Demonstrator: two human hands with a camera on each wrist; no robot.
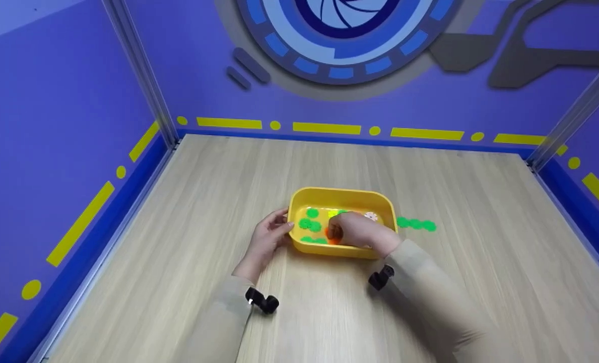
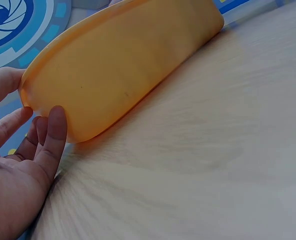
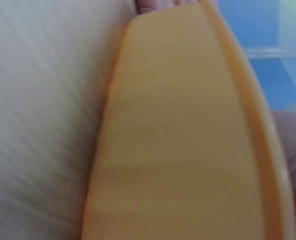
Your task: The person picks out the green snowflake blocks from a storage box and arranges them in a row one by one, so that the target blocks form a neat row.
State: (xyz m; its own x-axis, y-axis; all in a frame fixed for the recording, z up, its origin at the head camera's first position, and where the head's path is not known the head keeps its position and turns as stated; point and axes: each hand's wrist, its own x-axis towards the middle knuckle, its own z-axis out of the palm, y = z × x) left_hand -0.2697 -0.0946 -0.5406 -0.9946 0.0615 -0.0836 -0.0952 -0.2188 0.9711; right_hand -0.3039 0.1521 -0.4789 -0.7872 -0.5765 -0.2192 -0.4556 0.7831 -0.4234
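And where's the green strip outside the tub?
In the head view, the green strip lies on the table, just right of the yellow tub.

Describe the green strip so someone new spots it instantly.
On the wood-grain table, find the yellow bin. Just past its right end in the head view lies the green strip, a short row of scalloped rounds. Unlike the green pieces inside the bin, it lies outside, on the tabletop.

green discs (image 1: 306, 224) inside yellow tub (image 1: 329, 249)
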